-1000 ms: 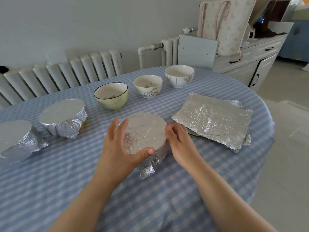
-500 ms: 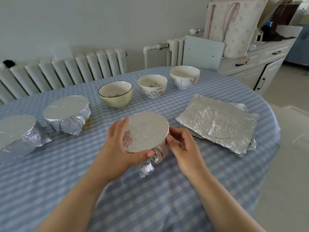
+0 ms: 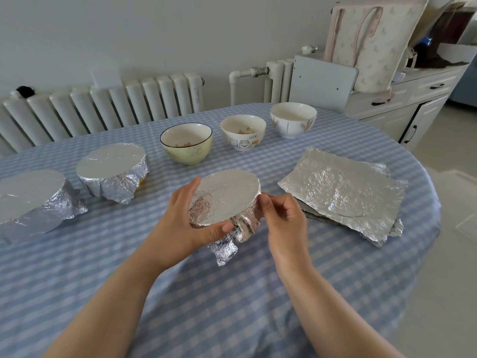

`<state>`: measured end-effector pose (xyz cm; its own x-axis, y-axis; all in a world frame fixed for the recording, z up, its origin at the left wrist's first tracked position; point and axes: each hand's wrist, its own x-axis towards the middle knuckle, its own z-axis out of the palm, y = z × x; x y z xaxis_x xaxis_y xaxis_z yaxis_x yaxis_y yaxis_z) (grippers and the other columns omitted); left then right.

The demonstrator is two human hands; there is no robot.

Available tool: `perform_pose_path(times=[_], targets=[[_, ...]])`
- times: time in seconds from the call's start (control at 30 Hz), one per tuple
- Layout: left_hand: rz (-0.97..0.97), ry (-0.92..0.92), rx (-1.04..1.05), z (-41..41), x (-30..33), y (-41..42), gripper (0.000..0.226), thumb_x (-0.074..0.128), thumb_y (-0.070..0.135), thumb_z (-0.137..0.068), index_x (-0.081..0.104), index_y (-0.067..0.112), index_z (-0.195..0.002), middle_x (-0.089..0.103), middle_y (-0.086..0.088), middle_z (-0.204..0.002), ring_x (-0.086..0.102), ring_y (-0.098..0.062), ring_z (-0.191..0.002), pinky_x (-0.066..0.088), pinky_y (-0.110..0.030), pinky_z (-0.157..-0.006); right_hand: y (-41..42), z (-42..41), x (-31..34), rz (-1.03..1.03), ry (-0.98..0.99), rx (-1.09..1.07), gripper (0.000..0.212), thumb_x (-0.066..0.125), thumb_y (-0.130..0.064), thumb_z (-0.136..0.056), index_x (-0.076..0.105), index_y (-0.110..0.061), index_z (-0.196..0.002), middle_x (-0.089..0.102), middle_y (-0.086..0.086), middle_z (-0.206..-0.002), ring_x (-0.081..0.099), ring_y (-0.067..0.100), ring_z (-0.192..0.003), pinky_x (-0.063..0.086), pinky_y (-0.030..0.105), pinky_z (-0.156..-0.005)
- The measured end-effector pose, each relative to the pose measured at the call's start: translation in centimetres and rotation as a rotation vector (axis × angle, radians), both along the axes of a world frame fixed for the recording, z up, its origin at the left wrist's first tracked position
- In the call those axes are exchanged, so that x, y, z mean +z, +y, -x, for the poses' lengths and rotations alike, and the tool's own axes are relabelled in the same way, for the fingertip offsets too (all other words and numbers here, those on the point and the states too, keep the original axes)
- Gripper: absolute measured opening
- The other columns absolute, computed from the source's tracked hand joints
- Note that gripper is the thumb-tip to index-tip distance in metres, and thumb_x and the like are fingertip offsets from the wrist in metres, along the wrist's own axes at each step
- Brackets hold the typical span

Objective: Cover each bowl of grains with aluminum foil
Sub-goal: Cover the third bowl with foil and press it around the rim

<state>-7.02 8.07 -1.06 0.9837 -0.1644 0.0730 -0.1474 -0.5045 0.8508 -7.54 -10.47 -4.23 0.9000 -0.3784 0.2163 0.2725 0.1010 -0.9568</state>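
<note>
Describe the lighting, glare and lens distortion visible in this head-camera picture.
Head view: soft daylight with faint shadows; the flat tops of the foil-covered bowls reflect a pale sheen, not harsh glare; the wide lens bows the white ribbed radiator and the blue checked tablecloth's edge; all stays sharp.

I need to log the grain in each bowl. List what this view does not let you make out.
- Three foil-covered bowls: foil hides their contents.
- Far white bowl: the shallow angle leaves its contents unclear.
- Yellow bowl and cat-print bowl: grains too small to identify.
- Foil sheets: stacked, count unclear.
</note>
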Motion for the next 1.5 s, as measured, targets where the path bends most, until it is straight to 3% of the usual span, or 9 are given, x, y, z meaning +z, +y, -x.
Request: perform_pose_path(times=[0.2,0.4,0.5,0.63,0.9,1.17,1.27,1.33,1.5], targets=[[-0.014,-0.008,0.02,0.0,0.0,-0.2,0.14,0.067,0.091,-0.034,0.019,0.034,-0.153,0.026,0.019,-0.145,0.035,0.0,-0.131,0.034,-0.03,-0.109,0.3,-0.2,0.7,-0.034,0.029,-0.004,0.02,0.065,-0.024,-0.091,0.057,-0.011,-0.078,0.064,-0.013,-0.06,0.055,-0.001,-0.06,0.043,0.012,-0.064],[0.009,-0.011,0.021,0.0,0.0,-0.1,0.131,0.066,0.085,-0.042,0.02,0.034,-0.152,0.026,0.02,-0.145,0.034,0.005,-0.126,0.033,-0.013,-0.095,1.0,-0.9,0.8,-0.26,0.069,0.028,0.008,0.063,-0.015,-0.093,0.058,-0.012,-0.087,0.06,-0.012,-0.061,0.054,0.006,-0.061,0.046,0.024,-0.066],[-0.014,-0.013,0.024,-0.1,-0.1,0.0,0.13,0.066,0.086,-0.042,0.02,0.033,-0.152,0.025,0.018,-0.147,0.034,0.003,-0.127,0.036,-0.025,-0.105,1.0,-1.4,0.7,-0.345,0.106,0.036,0.005,0.06,-0.009,-0.094,0.059,-0.013,-0.091,0.061,-0.005,-0.067,0.053,0.008,-0.061,0.046,0.024,-0.063],[-0.031,-0.018,0.027,-0.2,-0.1,0.0,0.139,0.063,0.093,-0.035,0.021,0.031,-0.152,0.025,0.016,-0.148,0.035,0.0,-0.128,0.033,-0.025,-0.106,0.9,-2.2,0.1,-0.426,0.172,0.043,0.013,0.057,-0.002,-0.094,0.061,-0.014,-0.099,0.062,0.002,-0.082,0.055,0.012,-0.072,0.046,0.027,-0.07],[-0.003,-0.007,0.04,-0.2,-0.1,0.1,0.132,0.065,0.087,-0.039,0.024,0.03,-0.152,0.028,0.017,-0.145,0.037,0.002,-0.126,0.034,-0.024,-0.104,1.9,-2.8,0.1,-0.454,0.202,0.045,0.019,0.053,0.004,-0.094,0.061,-0.012,-0.09,0.065,-0.002,-0.075,0.057,0.016,-0.074,0.047,0.035,-0.076],[-0.01,-0.001,0.05,0.0,0.1,-0.1,0.137,0.065,0.089,-0.034,0.022,0.033,-0.151,0.028,0.013,-0.143,0.038,-0.004,-0.126,0.032,-0.022,-0.102,1.5,-2.8,0.1,-0.484,0.306,0.039,0.041,0.037,0.021,-0.084,0.056,-0.014,-0.09,0.066,0.004,-0.08,0.059,0.019,-0.071,0.047,0.032,-0.068],[-0.04,-0.027,0.041,0.4,0.1,-0.6,0.133,0.068,0.082,-0.039,0.017,0.034,-0.151,0.025,0.016,-0.14,0.034,0.002,-0.124,0.029,-0.018,-0.1,0.2,-2.2,0.4,-0.576,0.317,0.037,0.037,0.034,0.015,-0.089,0.053,-0.016,-0.095,0.068,0.001,-0.075,0.061,0.013,-0.065,0.047,0.027,-0.064],[-0.086,-0.063,0.041,0.7,0.0,-1.2,0.135,0.067,0.082,-0.039,0.012,0.033,-0.152,0.018,0.023,-0.137,0.03,0.007,-0.121,0.027,-0.016,-0.099,-0.3,-1.5,0.3,-0.465,0.296,0.04,0.025,0.041,0.001,-0.095,0.056,-0.018,-0.096,0.067,-0.004,-0.073,0.06,0.011,-0.062,0.046,0.025,-0.058],[-0.259,-0.155,0.019,1.6,-0.2,-2.6,0.132,0.072,0.079,-0.052,0.0,0.034,-0.153,0.006,0.021,-0.15,0.024,0.005,-0.122,0.028,-0.021,-0.098,-0.5,-0.4,-0.6,-0.214,0.252,-0.01,0.028,0.039,-0.024,-0.103,0.065,-0.021,-0.093,0.071,0.004,-0.095,0.065,0.02,-0.09,0.05,0.037,-0.083]])
